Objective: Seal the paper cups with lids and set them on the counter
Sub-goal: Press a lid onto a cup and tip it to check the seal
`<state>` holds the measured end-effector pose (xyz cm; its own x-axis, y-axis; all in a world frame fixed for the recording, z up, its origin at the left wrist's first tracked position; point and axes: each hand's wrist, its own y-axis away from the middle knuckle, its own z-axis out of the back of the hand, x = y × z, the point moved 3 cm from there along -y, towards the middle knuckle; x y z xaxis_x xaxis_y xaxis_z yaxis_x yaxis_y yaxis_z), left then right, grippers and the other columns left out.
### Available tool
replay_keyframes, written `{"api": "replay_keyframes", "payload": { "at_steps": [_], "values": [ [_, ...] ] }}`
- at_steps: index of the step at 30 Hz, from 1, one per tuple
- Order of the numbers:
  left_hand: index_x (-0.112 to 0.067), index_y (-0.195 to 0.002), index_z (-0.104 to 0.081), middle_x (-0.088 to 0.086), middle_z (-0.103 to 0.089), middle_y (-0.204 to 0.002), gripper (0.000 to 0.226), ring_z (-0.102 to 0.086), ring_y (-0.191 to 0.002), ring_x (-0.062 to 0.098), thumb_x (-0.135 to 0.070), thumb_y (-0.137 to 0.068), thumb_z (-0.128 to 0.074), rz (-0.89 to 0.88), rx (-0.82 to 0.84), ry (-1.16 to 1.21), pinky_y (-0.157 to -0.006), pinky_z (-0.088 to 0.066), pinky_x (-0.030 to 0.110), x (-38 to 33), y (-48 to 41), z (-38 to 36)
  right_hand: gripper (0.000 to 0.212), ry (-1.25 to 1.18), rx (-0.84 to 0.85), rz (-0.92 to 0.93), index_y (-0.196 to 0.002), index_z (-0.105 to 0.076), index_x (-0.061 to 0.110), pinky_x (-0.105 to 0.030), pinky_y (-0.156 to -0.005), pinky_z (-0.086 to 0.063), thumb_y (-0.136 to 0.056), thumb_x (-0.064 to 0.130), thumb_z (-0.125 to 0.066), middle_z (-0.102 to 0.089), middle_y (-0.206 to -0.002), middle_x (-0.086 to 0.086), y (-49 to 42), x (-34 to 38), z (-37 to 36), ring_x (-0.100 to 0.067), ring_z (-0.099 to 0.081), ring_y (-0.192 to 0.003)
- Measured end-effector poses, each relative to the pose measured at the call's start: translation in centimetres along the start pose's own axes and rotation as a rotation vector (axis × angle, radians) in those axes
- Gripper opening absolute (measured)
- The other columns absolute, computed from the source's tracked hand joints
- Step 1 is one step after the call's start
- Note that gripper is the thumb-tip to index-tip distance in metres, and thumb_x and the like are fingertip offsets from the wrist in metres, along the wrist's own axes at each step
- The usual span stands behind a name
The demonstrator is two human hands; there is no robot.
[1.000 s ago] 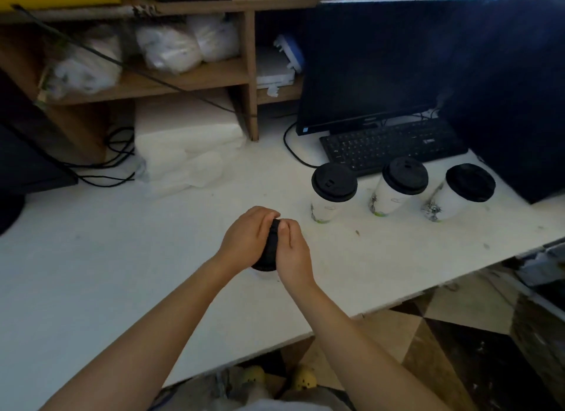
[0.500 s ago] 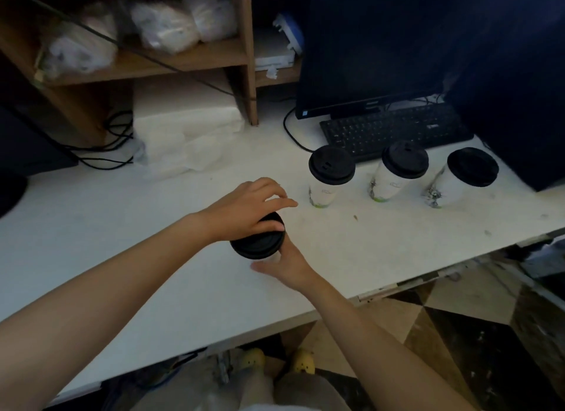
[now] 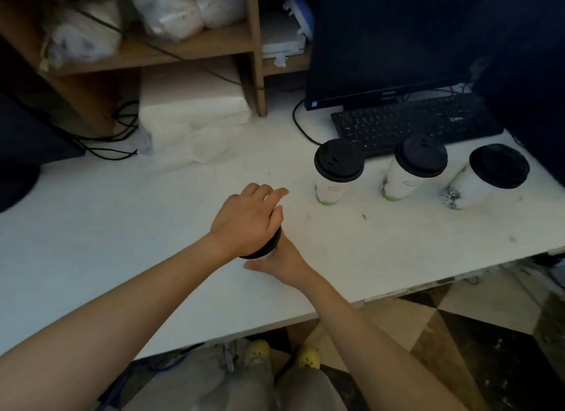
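Note:
A paper cup stands on the white counter [image 3: 122, 242] in front of me, almost wholly hidden by my hands; only the edge of its black lid [image 3: 269, 247] shows. My left hand [image 3: 247, 221] lies flat on top of the lid, fingers spread forward. My right hand [image 3: 281, 262] wraps the cup's side from below the lid. To the right, three white paper cups with black lids stand in a row: the nearest lidded cup [image 3: 336, 172], the middle lidded cup [image 3: 412, 169] and the far lidded cup [image 3: 486, 175].
A black keyboard [image 3: 412, 123] and a dark monitor [image 3: 391, 43] sit behind the row of cups. White wrapped stacks [image 3: 189, 117] lie at the back, under a wooden shelf [image 3: 183, 49] with plastic bags. Black cables [image 3: 116, 135] trail at the left. The counter's front edge runs near my legs.
My left hand has shifted from gripping the lid's side to lying flat on top of it. My right hand dropped from the lid to the cup's side.

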<state>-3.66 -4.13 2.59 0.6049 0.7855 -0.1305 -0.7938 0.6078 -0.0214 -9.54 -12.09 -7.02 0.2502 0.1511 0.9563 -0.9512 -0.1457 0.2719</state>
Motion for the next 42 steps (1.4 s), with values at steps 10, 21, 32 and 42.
{"api": "replay_keyframes", "payload": {
  "at_steps": [10, 21, 32, 42],
  "values": [
    [-0.017, -0.137, -0.042, 0.005, -0.048, -0.138, 0.049, -0.039, -0.128, 0.023, -0.044, -0.098, -0.030, 0.090, -0.062, 0.005, -0.097, -0.036, 0.041, -0.4, 0.7, 1.6, 0.071, -0.063, -0.209, 0.105, -0.123, -0.037, 0.037, 0.000, -0.083, -0.039, -0.073, 0.009, -0.080, -0.050, -0.119, 0.023, 1.1, 0.5, -0.7, 0.021, -0.048, -0.108],
    [-0.025, -0.129, -0.054, -0.006, -0.058, -0.130, 0.039, -0.045, -0.125, 0.012, -0.037, -0.100, -0.032, 0.055, -0.034, 0.369, -0.099, -0.035, 0.028, -0.5, 2.8, 1.0, 0.056, -0.017, -0.234, 0.087, -0.130, -0.038, 0.018, -0.002, -0.084, -0.040, -0.084, 0.007, -0.068, -0.051, -0.122, 0.007, 4.0, -0.6, -0.7, 0.021, -0.049, -0.103],
    [-0.024, -0.138, -0.042, -0.001, -0.051, -0.140, 0.047, -0.042, -0.130, 0.019, -0.045, -0.099, -0.027, 0.127, 0.090, 0.211, -0.103, -0.029, 0.040, -1.4, -0.1, 0.9, 0.078, 0.080, -0.454, 0.114, -0.131, -0.041, 0.010, -0.031, -0.097, -0.046, -0.067, 0.021, -0.084, -0.051, -0.125, -0.005, 2.8, 0.1, -1.9, -0.020, -0.049, -0.119],
    [-0.020, -0.122, -0.053, 0.003, -0.060, -0.119, 0.041, -0.051, -0.108, 0.025, -0.032, -0.100, -0.021, 0.109, 0.001, 0.020, -0.080, -0.041, 0.039, -2.0, 0.1, -0.3, 0.077, 0.048, -0.029, 0.011, -0.137, -0.032, 0.027, -0.015, -0.095, -0.036, -0.075, 0.018, -0.078, -0.046, -0.133, 0.010, 1.5, -1.1, 0.8, -0.004, -0.044, -0.121]
  ]
}}
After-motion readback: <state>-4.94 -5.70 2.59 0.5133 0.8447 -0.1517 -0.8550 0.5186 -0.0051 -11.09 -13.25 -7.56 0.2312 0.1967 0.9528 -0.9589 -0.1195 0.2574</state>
